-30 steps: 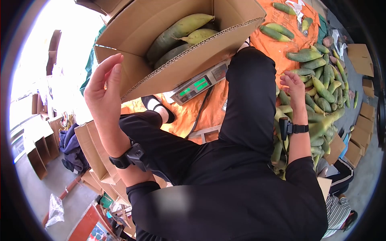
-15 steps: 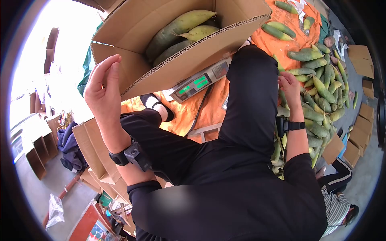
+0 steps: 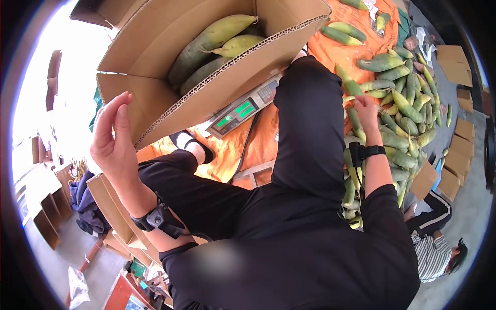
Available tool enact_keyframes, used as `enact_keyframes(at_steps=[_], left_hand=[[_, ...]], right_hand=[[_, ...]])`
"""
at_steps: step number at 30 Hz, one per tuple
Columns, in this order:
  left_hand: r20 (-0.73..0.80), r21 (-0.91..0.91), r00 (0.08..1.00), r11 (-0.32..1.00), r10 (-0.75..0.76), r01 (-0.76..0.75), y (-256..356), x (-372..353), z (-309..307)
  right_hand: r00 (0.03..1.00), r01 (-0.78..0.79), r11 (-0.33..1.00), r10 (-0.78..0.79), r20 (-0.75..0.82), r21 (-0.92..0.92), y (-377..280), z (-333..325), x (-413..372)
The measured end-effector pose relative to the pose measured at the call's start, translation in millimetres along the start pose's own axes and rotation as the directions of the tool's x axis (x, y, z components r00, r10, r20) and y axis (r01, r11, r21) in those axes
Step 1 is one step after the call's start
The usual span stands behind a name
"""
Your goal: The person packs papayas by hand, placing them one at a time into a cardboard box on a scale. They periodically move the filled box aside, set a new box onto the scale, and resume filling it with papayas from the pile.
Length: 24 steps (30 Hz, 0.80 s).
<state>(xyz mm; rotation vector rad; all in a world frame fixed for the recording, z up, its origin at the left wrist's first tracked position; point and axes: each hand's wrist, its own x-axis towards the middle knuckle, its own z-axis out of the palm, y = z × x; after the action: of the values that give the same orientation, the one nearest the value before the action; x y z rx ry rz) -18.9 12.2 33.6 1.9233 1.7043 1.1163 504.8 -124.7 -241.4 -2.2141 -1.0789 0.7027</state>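
Observation:
My left hand [image 3: 114,135] is raised beside the left wall of an open cardboard box [image 3: 217,77], its fingers slightly bent, the thumb apart and nothing in it. Inside the box lie several green radishes [image 3: 204,49]. The box rests on a digital scale [image 3: 243,109] with lit green digits. Over on the right, past my knee, my right hand [image 3: 366,111] is closed at the narrow yellowish end of a green radish [image 3: 347,78]. Part of its grip is hidden by the fingers. A large heap of green radishes [image 3: 408,106] lies around that hand.
An orange sheet [image 3: 258,150] covers the ground under the scale. Cardboard boxes stand at left [image 3: 111,206] and far right [image 3: 460,160]. A dark cable [image 3: 247,147] runs from the scale. Another person [image 3: 433,253] in a striped top is at lower right.
The view has shifted, moving the box and scale toward the left. My right hand has moved slightly among the radishes and closed on a radish's end. My left hand keeps its place by the box.

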Motion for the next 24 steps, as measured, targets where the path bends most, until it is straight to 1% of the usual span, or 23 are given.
enact_keyframes(at_steps=[1, 3, 4, 5, 6, 8, 11, 13, 16, 18, 19, 22, 24], left_hand=[[-0.008, 0.006, 1.000, 1.000, -0.001, 0.001, 0, 0, 1], [-0.013, -0.079, 0.999, 0.996, 0.035, -0.036, -1, 1, 5], [-0.017, -0.083, 1.000, 0.997, -0.010, 0.009, 3, 2, 7], [-0.022, -0.056, 0.999, 0.998, 0.030, -0.031, 3, 4, 5], [-0.033, -0.058, 0.999, 0.998, 0.009, -0.011, 5, 4, 4], [-0.062, -0.023, 0.995, 0.997, 0.076, -0.077, 6, 7, 1], [-0.049, -0.049, 0.998, 0.998, 0.040, -0.043, 6, 7, -2], [-0.058, -0.040, 0.998, 0.998, 0.037, -0.039, 6, 8, 1], [-0.047, -0.083, 0.998, 0.996, -0.039, 0.035, 3, 3, 1], [-0.036, -0.069, 0.999, 0.998, -0.007, 0.005, 1, 1, -1], [-0.027, -0.031, 1.000, 0.999, 0.005, -0.006, 2, 1, -1], [0.006, 0.002, 1.000, 1.000, 0.004, -0.004, 6, 2, 0], [-0.015, 0.047, 1.000, 0.999, 0.019, -0.018, 6, 4, 2]], right_hand=[[1.000, -0.006, 1.000, 0.006, 0.030, -0.015, 6, 7, -3], [0.984, -0.130, 0.991, 0.133, 0.115, -0.035, 21, 27, -7], [0.986, -0.044, 0.999, 0.042, 0.159, 0.009, 83, 42, -2], [0.969, 0.065, 0.994, -0.083, 0.231, 0.086, 119, 81, 10], [0.984, -0.110, 0.964, 0.072, 0.164, 0.242, 96, 85, -9], [0.976, -0.082, 0.952, 0.016, 0.219, 0.296, 57, 136, 9], [0.977, -0.091, 0.941, 0.022, 0.210, 0.325, 32, 167, 21], [0.985, -0.129, 0.935, 0.081, 0.155, 0.329, 36, 169, 24], [0.979, -0.202, 0.923, 0.202, 0.034, 0.326, 65, 139, 30], [0.966, -0.239, 0.907, 0.257, -0.006, 0.346, 72, 129, 43], [0.961, -0.254, 0.898, 0.278, -0.014, 0.359, 72, 131, 50], [0.950, -0.283, 0.870, 0.313, -0.009, 0.404, 66, 144, 62], [0.951, -0.286, 0.851, 0.309, 0.021, 0.441, 37, 176, 92]])
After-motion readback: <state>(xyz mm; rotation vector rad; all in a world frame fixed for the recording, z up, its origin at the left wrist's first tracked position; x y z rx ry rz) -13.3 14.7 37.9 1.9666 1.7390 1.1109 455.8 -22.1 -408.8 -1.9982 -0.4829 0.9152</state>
